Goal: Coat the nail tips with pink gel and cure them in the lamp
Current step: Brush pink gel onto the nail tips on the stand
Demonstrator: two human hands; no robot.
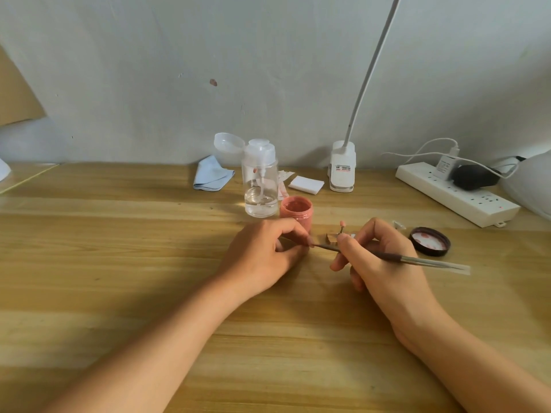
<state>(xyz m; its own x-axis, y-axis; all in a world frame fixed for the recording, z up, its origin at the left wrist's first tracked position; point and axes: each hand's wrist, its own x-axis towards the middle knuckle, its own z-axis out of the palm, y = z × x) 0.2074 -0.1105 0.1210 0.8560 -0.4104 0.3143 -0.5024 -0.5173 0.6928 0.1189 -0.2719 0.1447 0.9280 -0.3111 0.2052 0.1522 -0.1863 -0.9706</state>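
Note:
My left hand [262, 254] lies curled on the wooden table [119, 263] and pinches a small nail tip [310, 242] at its fingertips; the tip is mostly hidden. In my right hand [384, 260] I grip a thin brush [417, 259] like a pen, and its bristle end touches that nail tip. The open jar of pink gel [296, 211] stands just behind my left hand. A pink-coated nail tip on a small stand [341, 225] sits between my hands. The white clip-on lamp [343, 168] stands at the back by the wall.
The jar's black lid [430, 241] lies upturned to the right. A clear pump bottle [261, 180] stands behind the jar, with a blue cloth [212, 173] to its left and white pads [305, 184] to its right. A white power strip [456, 193] with plugs lies at the far right.

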